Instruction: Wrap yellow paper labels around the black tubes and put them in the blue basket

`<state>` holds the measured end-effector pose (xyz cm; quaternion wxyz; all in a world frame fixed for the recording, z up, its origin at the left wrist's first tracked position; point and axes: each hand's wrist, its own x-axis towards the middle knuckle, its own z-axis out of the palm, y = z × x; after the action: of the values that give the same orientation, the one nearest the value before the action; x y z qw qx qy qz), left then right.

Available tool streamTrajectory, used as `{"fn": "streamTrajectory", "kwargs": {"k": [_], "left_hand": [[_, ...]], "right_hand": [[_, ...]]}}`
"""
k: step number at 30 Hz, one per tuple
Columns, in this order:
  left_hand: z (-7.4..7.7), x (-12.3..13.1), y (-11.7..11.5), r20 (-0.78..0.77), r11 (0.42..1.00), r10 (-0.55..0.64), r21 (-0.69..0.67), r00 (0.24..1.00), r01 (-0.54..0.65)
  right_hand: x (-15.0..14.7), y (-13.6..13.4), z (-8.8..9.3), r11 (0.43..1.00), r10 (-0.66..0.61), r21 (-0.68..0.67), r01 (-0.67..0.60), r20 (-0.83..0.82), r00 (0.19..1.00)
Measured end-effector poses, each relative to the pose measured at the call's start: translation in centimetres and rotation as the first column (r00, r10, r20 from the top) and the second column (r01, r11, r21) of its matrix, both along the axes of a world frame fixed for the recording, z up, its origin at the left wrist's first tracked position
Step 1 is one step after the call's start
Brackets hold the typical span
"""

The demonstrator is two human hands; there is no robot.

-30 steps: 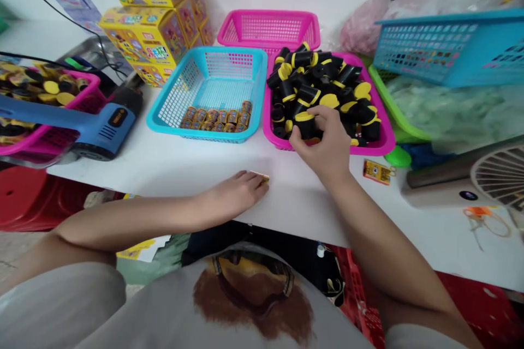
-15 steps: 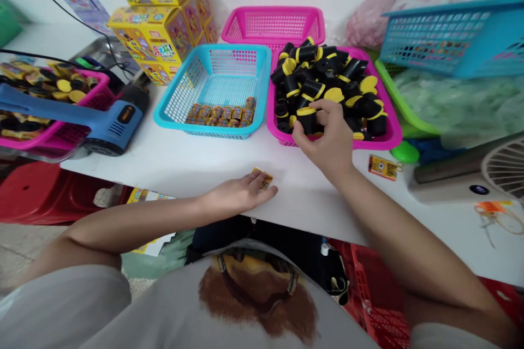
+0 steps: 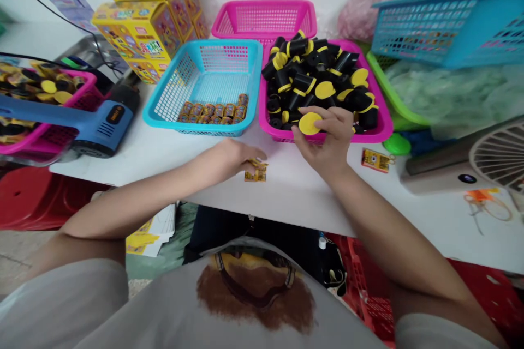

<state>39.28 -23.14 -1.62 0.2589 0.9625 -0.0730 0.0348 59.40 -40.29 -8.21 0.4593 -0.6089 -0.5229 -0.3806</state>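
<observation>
Right hand (image 3: 329, 144): your thumb and fingers are closed around one yellow-ended black container (image 3: 310, 124), held over the pink basket's (image 3: 278, 134) near edge.
Container's turn: half a second ago its black side showed below the yellow; now the yellow disc faces you, so the picking-out looks done (my judgement).
Left hand (image 3: 229, 158): your fingers are narrow at the far edge of a printed piece (image 3: 260, 172); I cannot tell whether they grip it or only touch it.
Printed piece: one, on the white table (image 3: 295, 185) in front of you; your hand covered more of it before, so it seems readier for handling.
Pink basket: one heap of black containers, too tangled to count.
Blue basket (image 3: 192, 128): roughly a dozen small printed cylinders (image 3: 208, 119), grouped along the near side.
Printed tag (image 3: 375, 160): one, lying right of the heap.
Blue tool (image 3: 106, 126): one, at your left, by another pink basket.
Yellow boxes (image 3: 135, 30): three fronts show in the stack (others sit behind).
</observation>
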Motion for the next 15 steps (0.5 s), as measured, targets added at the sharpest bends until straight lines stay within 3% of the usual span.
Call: {"fn": "streamTrajectory", "kwargs": {"k": [4,7,10,13,15], "left_hand": [[1.5,2.5,0.6,0.398,0.991,0.029,-0.132,0.917,0.026],[0.2,4.1,0.6,0.538,0.964,0.143,-0.267,0.831,0.007],[-2.6,4.2,0.3,0.44,0.912,0.218,-0.41,0.871,-0.021],[-4.8,3.3,0.2,0.296,0.898,0.094,-0.437,0.95,0.047],[-5.4,2.8,0.1,0.236,0.902,-0.001,-0.419,0.972,0.103]], "right_hand": [[-0.2,-0.1,0.6,0.98,0.176,0.102,-0.171,-0.035,0.984],[-0.6,-0.7,1.4,0.964,0.233,0.159,-0.215,-0.1,0.967],[-1.6,-2.0,2.1,0.99,0.137,0.022,-0.136,-0.205,0.969],[-3.0,-3.0,2.1,0.975,0.163,-0.072,-0.209,-0.407,0.899],[-3.8,-3.5,1.9,0.955,0.201,-0.085,-0.284,-0.518,0.831]]}}
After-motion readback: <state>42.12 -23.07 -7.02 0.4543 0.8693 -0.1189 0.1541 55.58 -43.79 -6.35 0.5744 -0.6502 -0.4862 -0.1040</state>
